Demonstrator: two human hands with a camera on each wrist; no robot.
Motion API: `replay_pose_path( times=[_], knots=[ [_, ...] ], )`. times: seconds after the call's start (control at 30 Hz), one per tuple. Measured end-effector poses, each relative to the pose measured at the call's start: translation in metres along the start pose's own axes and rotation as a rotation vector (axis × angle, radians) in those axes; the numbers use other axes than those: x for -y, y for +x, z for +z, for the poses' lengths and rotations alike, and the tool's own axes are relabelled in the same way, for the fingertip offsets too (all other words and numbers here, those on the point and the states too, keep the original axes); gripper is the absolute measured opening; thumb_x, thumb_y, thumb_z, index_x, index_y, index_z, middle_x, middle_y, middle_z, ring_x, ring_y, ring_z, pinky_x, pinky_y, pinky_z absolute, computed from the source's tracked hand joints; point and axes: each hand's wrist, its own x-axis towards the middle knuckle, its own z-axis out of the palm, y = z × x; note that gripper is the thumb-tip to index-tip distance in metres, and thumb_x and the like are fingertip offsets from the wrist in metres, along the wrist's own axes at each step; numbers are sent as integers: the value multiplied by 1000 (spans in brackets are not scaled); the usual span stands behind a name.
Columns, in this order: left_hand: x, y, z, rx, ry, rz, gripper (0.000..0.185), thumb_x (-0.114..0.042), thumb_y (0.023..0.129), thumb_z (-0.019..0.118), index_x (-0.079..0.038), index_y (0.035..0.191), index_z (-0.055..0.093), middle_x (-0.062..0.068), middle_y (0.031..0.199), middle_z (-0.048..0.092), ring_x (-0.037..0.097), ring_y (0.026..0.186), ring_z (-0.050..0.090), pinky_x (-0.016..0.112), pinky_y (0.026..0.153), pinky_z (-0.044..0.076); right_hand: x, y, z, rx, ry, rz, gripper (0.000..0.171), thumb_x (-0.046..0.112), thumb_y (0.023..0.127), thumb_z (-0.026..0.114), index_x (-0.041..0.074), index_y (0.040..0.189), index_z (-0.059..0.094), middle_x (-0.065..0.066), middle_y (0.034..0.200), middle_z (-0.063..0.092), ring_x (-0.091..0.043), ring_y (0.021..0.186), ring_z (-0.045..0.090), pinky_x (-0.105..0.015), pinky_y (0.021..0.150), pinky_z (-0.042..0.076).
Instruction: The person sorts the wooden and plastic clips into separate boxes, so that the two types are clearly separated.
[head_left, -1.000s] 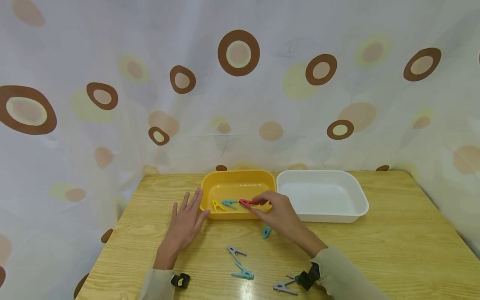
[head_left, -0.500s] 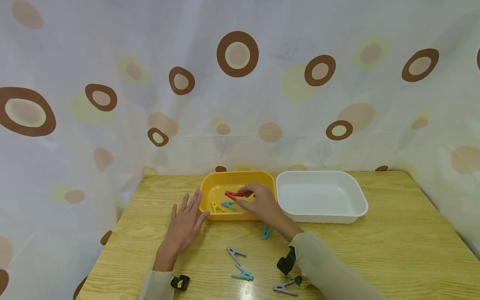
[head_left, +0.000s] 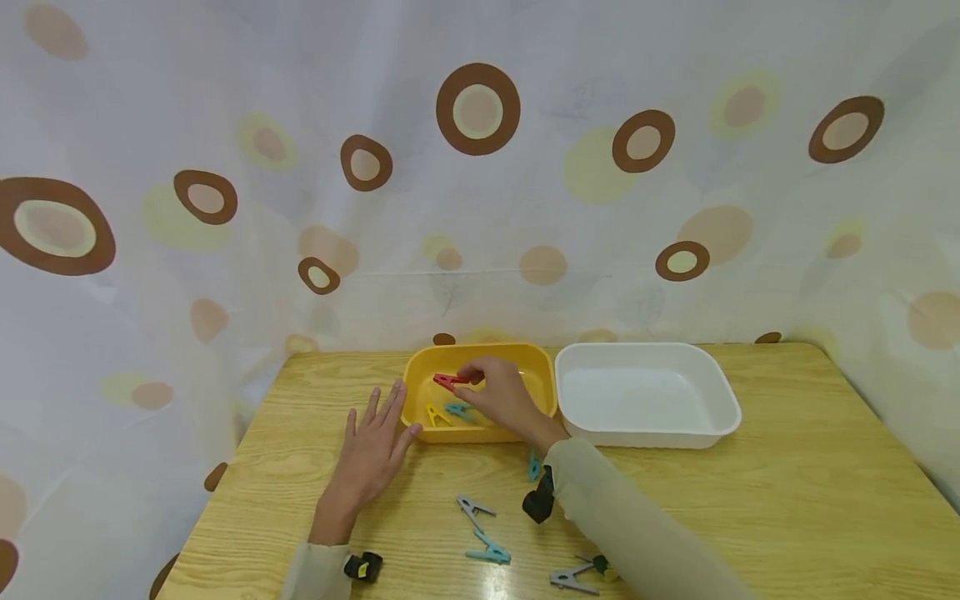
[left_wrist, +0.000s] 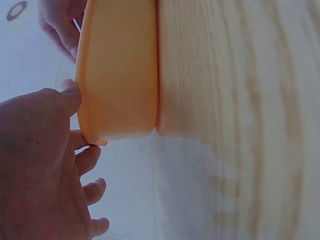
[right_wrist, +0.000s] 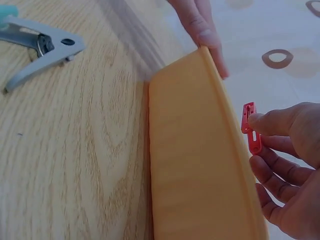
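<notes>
Right hand [head_left: 504, 398] pinching red clothespin [head_left: 448, 382]

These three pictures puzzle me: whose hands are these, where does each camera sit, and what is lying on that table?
There is no machine here: a person works with bare hands and wears three cameras. The wide picture comes from the head and looks down at a wooden table. The two close pictures come from cameras strapped to the wrists.

The right hand pinches a red clothespin over a yellow tub; the right wrist view shows the same pin between thumb and finger. The left hand lies flat on the table, fingers touching the tub's left side.

A yellow pin and a teal pin already lie in the tub. Beside it stands a white tub with nothing visible in it. More grey and teal pins lie loose on the table in front.
</notes>
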Motion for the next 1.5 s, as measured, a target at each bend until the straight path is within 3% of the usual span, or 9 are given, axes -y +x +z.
replay_pose_path(
  times=[0.67,1.13,1.5],
  knots=[
    [0,1,1,7,2,2,70,-48,110,42,-10,165,21,4,169,21,39,155,17,72,117,10,-6,25,30,89,-41,83,22,16,91,81,3,107,76,-7,103,73,-21,89,64,-36,86,57],
    [-1,-1,10,7,-9,-7,70,-50,110,40,-11,165,21,1,170,19,37,155,15,72,117,10,-10,28,41,108,-55,82,22,13,90,81,-1,106,76,-10,100,73,-22,86,64,-37,86,57],
    [3,0,3,-3,6,10,70,-47,110,41,-8,165,20,5,169,23,40,154,19,73,116,11,-8,26,40,114,-15,114,22,9,91,79,-1,110,74,-11,107,71,-25,94,64,-40,92,56]
  ],
)
